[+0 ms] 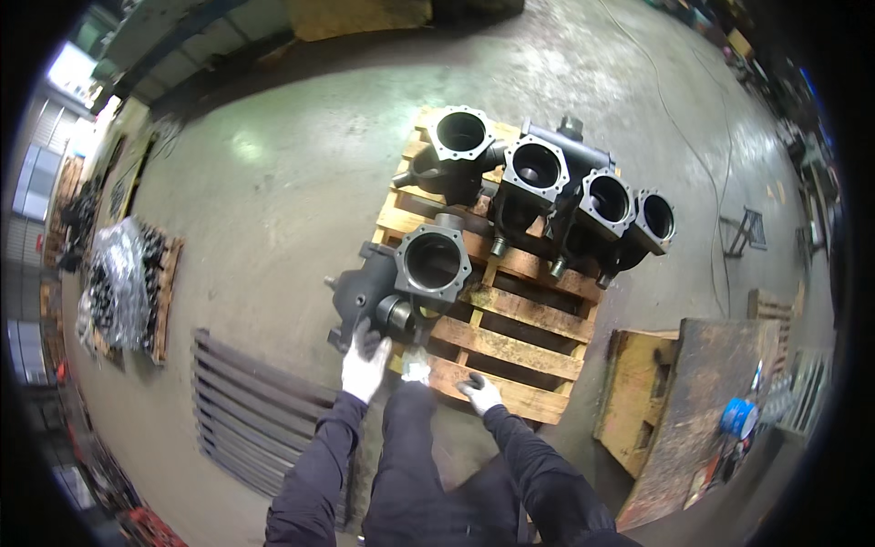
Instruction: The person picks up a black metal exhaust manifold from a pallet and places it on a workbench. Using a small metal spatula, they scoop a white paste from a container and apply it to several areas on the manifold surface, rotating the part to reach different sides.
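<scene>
Right at the left hand's (365, 363) fingertips sits the dark casting (360, 296), its round, flanged bore facing up, ahead and to the right of that hand. It lies at the left edge of the wooden pallet (506, 349), its body reaching out past the boards. Ahead of the right hand (480, 394), bare slats with gaps between them run toward four more castings (529, 193), which crowd the pallet's far side. Left of the left hand stretches open floor (273, 228), as far as a plastic-wrapped load (123, 283); nearer, below and left of that hand, lies a dark slatted grating (251, 392). Well to the right of the right hand, a brown board (688, 392) bears a blue container (738, 417).

The left forearm and leg cover part of the grating, and the casting's underside is hidden. Between the hands, a pale, shiny patch (416, 366) at the trouser leg's end is too blurred to make out.

Both hands wear pale gloves with dark fingers. The left arm reaches forward, fingers up against the casting's near side; whether they grip, I cannot tell. The right hand points inward at the pallet's near edge, fingers loosely parted.
</scene>
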Demonstrator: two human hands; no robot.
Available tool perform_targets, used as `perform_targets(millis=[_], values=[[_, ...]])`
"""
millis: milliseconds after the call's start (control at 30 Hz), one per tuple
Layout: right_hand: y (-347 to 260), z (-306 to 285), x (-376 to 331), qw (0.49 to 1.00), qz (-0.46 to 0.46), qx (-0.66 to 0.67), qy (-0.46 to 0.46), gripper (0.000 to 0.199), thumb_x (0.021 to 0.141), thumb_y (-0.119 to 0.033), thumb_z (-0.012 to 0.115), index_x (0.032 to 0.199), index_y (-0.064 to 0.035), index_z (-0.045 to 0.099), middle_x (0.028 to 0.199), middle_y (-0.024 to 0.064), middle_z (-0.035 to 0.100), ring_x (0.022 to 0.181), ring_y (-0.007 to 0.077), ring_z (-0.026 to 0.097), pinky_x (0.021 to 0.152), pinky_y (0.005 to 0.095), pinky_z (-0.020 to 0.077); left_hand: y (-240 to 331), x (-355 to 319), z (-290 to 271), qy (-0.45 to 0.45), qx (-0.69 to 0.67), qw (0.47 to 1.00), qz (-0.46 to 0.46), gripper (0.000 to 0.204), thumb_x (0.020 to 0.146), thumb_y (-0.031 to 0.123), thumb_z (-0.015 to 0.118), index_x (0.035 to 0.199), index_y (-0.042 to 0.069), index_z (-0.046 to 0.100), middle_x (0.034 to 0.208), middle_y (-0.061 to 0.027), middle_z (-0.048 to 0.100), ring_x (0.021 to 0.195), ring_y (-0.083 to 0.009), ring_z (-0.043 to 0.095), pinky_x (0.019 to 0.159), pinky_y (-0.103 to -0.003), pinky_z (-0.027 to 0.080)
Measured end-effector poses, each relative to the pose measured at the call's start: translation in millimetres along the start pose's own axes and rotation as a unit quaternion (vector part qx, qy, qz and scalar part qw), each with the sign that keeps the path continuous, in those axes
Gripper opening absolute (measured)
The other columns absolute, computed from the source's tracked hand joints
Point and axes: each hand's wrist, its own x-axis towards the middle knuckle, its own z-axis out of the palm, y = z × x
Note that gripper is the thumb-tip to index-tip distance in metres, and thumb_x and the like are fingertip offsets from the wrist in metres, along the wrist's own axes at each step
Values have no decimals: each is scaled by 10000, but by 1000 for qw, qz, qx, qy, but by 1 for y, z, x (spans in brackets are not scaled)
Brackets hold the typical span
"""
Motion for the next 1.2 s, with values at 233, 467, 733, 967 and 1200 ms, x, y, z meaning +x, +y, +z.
perform_targets(millis=[233, 467, 733, 967, 1200], values=[[54, 132, 235, 991, 0, 135, 21, 959, 698, -364, 908, 1435, 57, 460, 1361, 255, 613, 1262, 330, 602, 1081, 363, 463, -30, 226, 73, -103, 193, 975, 30, 876, 832, 260, 842, 1499, -65, 377, 1349, -249, 617, 1194, -310, 638, 1012, -372, 513], [19, 145, 256, 970, -25, 241, 12, 469, 689, -66, 865, 1120, 1, 694, 957, 102, 740, 917, 217, 703, 806, 335, 565, -66, 285, 106, -57, 42, 997, 33, 562, 774, -84, 671, 1323, -85, 551, 1123, -181, 708, 946, -247, 702, 846, -338, 578], [15, 38, 236, 965, 6, -251, 75, 506, 697, -401, 799, 1076, -68, 750, 1103, 196, 741, 1063, 322, 719, 941, 409, 573, -56, 260, 148, 56, -17, 998, 18, 336, 692, -71, 723, 1023, -42, 678, 977, -145, 713, 796, -252, 673, 753, -369, 543], [93, -31, 171, 946, -76, -301, 91, 348, 750, -319, 713, 995, -72, 726, 960, 217, 741, 964, 381, 714, 861, 443, 572, -82, 146, 190, 65, -86, 992, -64, 275, 740, -24, 722, 1007, -34, 654, 885, -106, 673, 754, -238, 642, 717, -376, 527], [215, -80, 37, 950, 54, -306, 17, 464, 712, -308, 757, 1102, -66, 687, 1028, 207, 738, 998, 380, 708, 880, 461, 567, -159, -44, 220, 16, -99, 994, -52, 721, 791, -111, 722, 1465, -58, 471, 1374, -189, 601, 1231, -266, 582, 1081, -341, 434]])
